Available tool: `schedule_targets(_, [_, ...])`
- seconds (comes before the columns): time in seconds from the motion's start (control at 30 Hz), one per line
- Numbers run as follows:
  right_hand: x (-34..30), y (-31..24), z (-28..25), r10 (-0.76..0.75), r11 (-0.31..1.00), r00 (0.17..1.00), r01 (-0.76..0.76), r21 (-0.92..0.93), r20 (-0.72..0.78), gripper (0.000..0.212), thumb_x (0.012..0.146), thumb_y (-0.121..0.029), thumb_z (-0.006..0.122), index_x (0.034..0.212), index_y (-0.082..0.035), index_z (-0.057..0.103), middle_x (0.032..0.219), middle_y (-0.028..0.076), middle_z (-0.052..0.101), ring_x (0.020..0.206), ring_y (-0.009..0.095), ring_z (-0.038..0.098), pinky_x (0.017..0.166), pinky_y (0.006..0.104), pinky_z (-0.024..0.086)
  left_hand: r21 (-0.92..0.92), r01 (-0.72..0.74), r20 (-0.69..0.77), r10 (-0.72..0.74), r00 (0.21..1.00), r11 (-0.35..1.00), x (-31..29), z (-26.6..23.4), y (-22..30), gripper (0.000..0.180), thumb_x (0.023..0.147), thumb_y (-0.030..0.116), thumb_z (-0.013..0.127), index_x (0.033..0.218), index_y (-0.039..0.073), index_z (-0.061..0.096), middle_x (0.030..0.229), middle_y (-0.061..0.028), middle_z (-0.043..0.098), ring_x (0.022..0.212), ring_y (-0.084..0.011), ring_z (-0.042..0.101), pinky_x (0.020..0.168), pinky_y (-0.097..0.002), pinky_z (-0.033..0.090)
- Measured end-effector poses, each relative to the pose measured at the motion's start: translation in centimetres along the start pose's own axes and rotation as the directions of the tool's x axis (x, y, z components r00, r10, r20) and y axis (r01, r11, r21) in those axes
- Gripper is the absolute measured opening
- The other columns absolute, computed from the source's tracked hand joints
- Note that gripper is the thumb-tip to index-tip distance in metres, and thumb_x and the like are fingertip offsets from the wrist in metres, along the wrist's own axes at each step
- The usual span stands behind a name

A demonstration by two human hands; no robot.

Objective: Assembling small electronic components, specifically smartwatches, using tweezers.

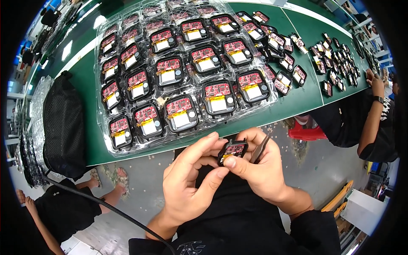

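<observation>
Over the table's near edge, I hold a small black device housing (233,152) with a red circuit board inside, tilted between both hands. My left hand (189,180) curls around its left side, fingers closed against it and thumb just below. The thumb of my right hand (263,172) presses its lower front edge, with the other fingers behind. Metal tweezers (261,146) are tucked in the right hand too, pointing up and away. In front lies a clear plastic tray (104,134) holding rows of similar black housings (181,112), each with a red board, yellow flex strip and silvery battery-like block.
Loose housings (283,83) are heaped right of the tray on the green table (297,108), with another pile (335,61) farther right. A black mesh bag (63,127) stands at the left edge. A black cable (106,206) crosses lower left. Other people (369,123) sit nearby on both sides.
</observation>
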State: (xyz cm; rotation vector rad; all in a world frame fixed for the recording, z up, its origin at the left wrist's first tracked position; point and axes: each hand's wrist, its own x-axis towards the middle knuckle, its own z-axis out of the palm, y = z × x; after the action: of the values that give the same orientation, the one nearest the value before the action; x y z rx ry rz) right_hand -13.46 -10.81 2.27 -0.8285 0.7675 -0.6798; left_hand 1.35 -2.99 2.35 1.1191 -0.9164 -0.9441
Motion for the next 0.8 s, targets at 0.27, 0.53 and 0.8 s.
schedule_targets(0.27, [0.5,-0.1,-0.7,-0.081,0.944,0.991,0.112,-0.310,0.110,0.016,0.092,-0.004,0.074,0.105,0.001,0.065,0.086,0.002,0.071,0.060,-0.004,0.042,0.049,0.0182,0.029,0.248,0.086,-0.041,-0.078,0.996,0.965,0.2,-0.8,0.4,0.039,0.091,-0.009,0.067,0.130,-0.006,0.063,0.108,-0.0183,0.074,0.093,-0.0183,0.072,0.075,-0.0282,0.057])
schedule_targets(0.53, [0.4,0.8,0.5,-0.161,0.980,0.987,0.157,-0.120,-0.023,0.013,0.096,-0.002,0.069,0.107,0.003,0.066,0.088,0.001,0.071,0.066,-0.004,0.048,0.052,0.0169,0.034,0.329,0.057,-0.082,-0.032,0.996,0.943,0.1,-0.1,0.9,0.036,0.088,-0.009,0.071,0.123,-0.006,0.066,0.110,-0.0159,0.070,0.091,-0.0176,0.070,0.073,-0.0259,0.057])
schedule_targets(0.8, [0.8,-0.1,-0.2,-0.082,0.926,0.992,0.112,-0.360,0.096,0.017,0.097,-0.002,0.067,0.112,0.004,0.066,0.097,0.005,0.073,0.075,-0.001,0.056,0.058,0.0160,0.040,0.570,-0.031,-0.016,0.049,0.999,0.821,-0.1,0.0,1.3,0.034,0.086,-0.011,0.071,0.120,-0.006,0.070,0.105,-0.0150,0.067,0.085,-0.0148,0.067,0.070,-0.0245,0.056])
